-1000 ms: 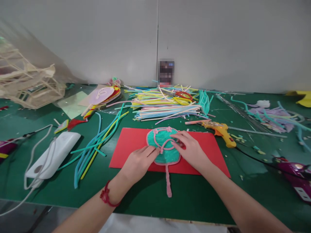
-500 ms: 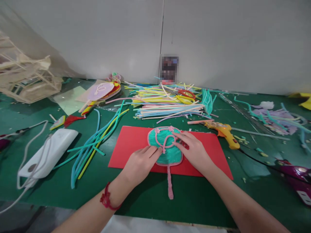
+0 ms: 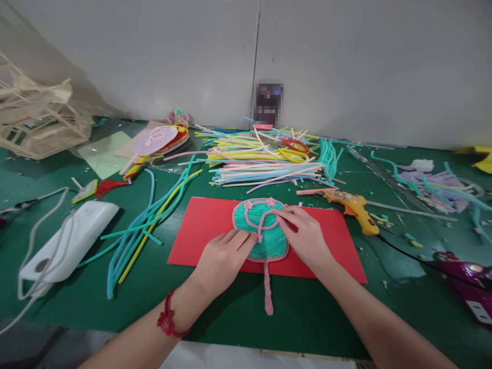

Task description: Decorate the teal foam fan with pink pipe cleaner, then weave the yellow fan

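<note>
A round fan (image 3: 265, 249) made of teal pipe cleaners, with a pink rim and a pink handle, lies on a red board (image 3: 188, 236). Pink pipe cleaner lines curve over its face, with small pink flowers near the top. My left hand (image 3: 226, 256) is closed, its fingertips pinched at the lower end of a curved pink pipe cleaner (image 3: 262, 224) near the fan's middle. At the upper right, my right hand (image 3: 305, 236) pinches that strip's other end between thumb and forefinger. The exact grip of the left fingertips is partly hidden.
Behind the board lie heaped pipe cleaners (image 3: 265, 171) and red-handled scissors (image 3: 295, 146). To the right are a yellow glue gun (image 3: 357, 210) and a purple tool (image 3: 467, 284). Loose pipe cleaners (image 3: 154, 220) and a white power bank (image 3: 73, 241) with a cable are on the left.
My right fingers have drawn together on the pink strip's upper end, which now bends less and reaches further right. My left hand stays in nearly the same place. The view has shifted slightly.
</note>
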`<state>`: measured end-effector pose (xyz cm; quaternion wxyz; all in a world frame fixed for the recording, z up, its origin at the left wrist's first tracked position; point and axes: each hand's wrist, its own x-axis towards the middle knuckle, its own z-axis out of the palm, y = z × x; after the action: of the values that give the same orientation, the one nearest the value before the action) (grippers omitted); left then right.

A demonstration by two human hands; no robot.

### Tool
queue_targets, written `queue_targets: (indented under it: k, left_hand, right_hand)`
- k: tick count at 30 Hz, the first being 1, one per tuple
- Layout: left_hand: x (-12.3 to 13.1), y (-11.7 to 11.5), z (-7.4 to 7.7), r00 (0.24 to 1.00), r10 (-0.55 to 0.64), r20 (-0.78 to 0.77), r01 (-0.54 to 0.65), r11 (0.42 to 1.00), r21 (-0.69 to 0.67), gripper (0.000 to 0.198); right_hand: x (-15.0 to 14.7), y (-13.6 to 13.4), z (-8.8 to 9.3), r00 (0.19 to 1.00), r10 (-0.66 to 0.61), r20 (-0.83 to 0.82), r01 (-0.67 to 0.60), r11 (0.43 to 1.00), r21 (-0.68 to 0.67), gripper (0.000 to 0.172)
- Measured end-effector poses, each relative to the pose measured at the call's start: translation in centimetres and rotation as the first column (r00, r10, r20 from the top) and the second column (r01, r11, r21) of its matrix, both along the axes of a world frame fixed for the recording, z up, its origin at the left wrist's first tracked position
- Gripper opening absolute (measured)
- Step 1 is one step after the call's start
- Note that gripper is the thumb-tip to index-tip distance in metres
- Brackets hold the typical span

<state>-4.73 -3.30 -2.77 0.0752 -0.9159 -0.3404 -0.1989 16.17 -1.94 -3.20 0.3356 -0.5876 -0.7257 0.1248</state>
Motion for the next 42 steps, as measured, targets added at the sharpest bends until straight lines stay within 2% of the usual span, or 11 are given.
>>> queue_targets:
  k: [5,9,14,17,22,27,35,42]
  left_hand:
    - [0.0,0.0,0.2,1.0,-0.002,-0.024,0.001,1.0,-0.016,0.022]
    - [0.3,-0.4,0.5,0.996,-0.006,-0.094,0.011,0.999,0.048,0.026]
    - [0.7,-1.2,0.7,0.986,0.02,-0.167,-0.012,0.999,0.051,0.026]
    - [0.7,-1.4,0.6,0.979,0.04,-0.201,-0.032,0.999,0.041,0.028]
    - [0.6,-2.1,0.1,0.977,0.065,-0.205,-0.063,0.998,0.014,0.033]
    - [0.5,-3.4,-0.3,0.977,0.177,-0.121,-0.189,0.978,-0.093,0.035]
    - [1.0,-4.6,0.0,0.973,0.227,0.034,-0.217,0.959,-0.18,0.035]
    - [1.5,-2.7,1.5,0.983,0.129,-0.132,-0.152,0.972,-0.181,0.036]
  right_hand:
    - [0.0,0.0,-0.6,0.996,0.053,0.068,-0.055,0.998,0.032,0.028]
    - [-0.1,0.1,-1.0,0.99,0.113,0.088,-0.118,0.992,0.053,0.035]
    - [-0.5,0.0,-0.5,0.978,0.185,0.096,-0.191,0.98,0.054,0.033]
    - [-1.0,-0.1,-0.2,0.987,0.156,0.041,-0.157,0.987,0.019,0.024]
    - [-1.6,-0.4,-0.8,0.995,0.082,0.061,-0.083,0.996,0.014,0.035]
    - [-1.7,-0.5,-0.9,0.995,0.069,0.073,-0.068,0.998,-0.015,0.033]
    - [-1.4,-0.2,-1.1,0.995,0.087,0.057,-0.086,0.996,-0.008,0.032]
    - [-1.2,0.1,-1.3,0.994,0.1,0.048,-0.1,0.995,0.008,0.033]
